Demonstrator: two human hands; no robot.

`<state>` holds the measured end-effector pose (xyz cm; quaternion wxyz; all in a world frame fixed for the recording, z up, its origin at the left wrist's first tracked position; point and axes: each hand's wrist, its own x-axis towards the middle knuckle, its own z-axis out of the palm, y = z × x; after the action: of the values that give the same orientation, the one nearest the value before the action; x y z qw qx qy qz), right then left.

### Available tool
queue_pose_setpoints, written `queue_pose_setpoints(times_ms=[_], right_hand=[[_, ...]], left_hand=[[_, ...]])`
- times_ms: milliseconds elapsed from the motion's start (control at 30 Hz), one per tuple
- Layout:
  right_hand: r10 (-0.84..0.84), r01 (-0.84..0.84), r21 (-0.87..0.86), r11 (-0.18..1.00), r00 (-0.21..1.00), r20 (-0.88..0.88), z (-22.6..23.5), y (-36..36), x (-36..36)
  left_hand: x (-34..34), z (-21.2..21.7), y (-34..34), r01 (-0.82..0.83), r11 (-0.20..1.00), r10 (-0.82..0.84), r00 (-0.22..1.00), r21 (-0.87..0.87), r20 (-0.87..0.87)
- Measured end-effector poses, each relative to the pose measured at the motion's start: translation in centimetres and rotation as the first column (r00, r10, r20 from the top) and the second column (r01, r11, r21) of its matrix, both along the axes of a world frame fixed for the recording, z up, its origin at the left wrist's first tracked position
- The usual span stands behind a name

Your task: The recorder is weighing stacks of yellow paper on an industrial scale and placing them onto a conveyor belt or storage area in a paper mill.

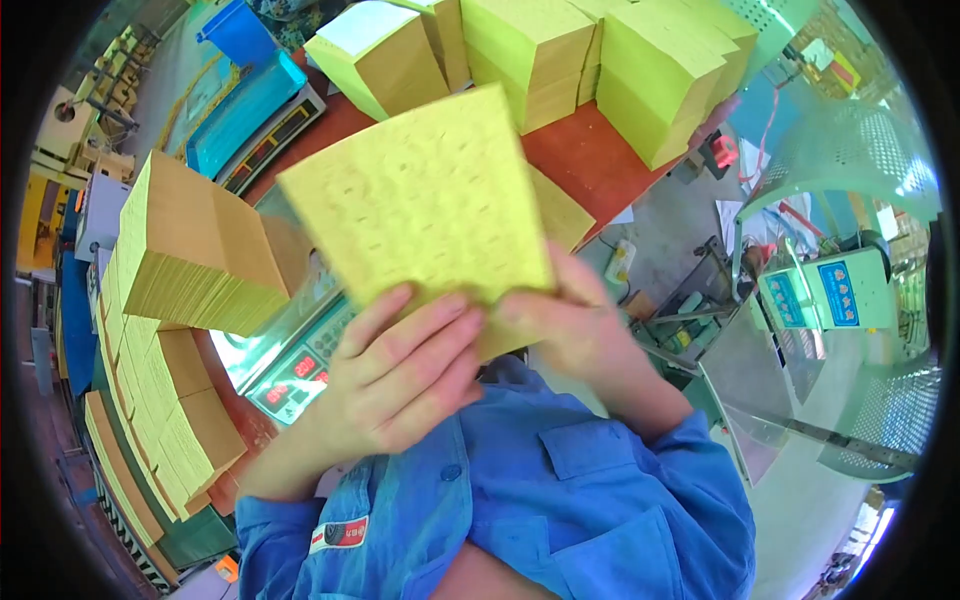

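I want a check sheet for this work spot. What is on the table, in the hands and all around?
Surface: red table, mostly covered.
Job's things: yellow paper sheets held up close; more paper stacks at the back and on the left.
Clutter: scale with red digits; second scale with blue tray.
Grippers: left hand and right hand both grip the sheets' lower edge.
Cables: nothing seen clearly.
Surroundings: green machine, blue bin, grey floor.

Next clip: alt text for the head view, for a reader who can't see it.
Two bare hands, left hand and right hand, hold up a yellow sheet with rows of small marks. Behind it, paper stacks surround a scale on a red table. Blue sleeves fill the lower edge.
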<state>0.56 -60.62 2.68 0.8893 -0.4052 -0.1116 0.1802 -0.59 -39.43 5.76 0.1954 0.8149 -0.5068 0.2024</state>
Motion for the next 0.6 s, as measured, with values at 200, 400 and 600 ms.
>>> queue_pose_setpoints(times_ms=[200,400,600], right_hand=[[-0.282,0.324,-0.662,0.676,0.944,0.174,-4.9,-14.3,7.1],[-0.249,0.222,-0.455,0.862,0.969,0.000,-7.3,-13.8,9.7],[-0.007,-0.009,-0.227,0.974,0.997,-0.073,-3.9,-5.3,10.3]], left_hand=[[1.5,-3.6,-3.6,-0.275,0.915,0.188,0.938,-0.296,-0.290],[1.0,-8.9,-1.4,-0.797,0.537,0.617,0.595,-0.276,-0.515],[1.5,-10.2,-1.9,-0.970,0.064,0.132,0.241,-0.234,-0.962]])
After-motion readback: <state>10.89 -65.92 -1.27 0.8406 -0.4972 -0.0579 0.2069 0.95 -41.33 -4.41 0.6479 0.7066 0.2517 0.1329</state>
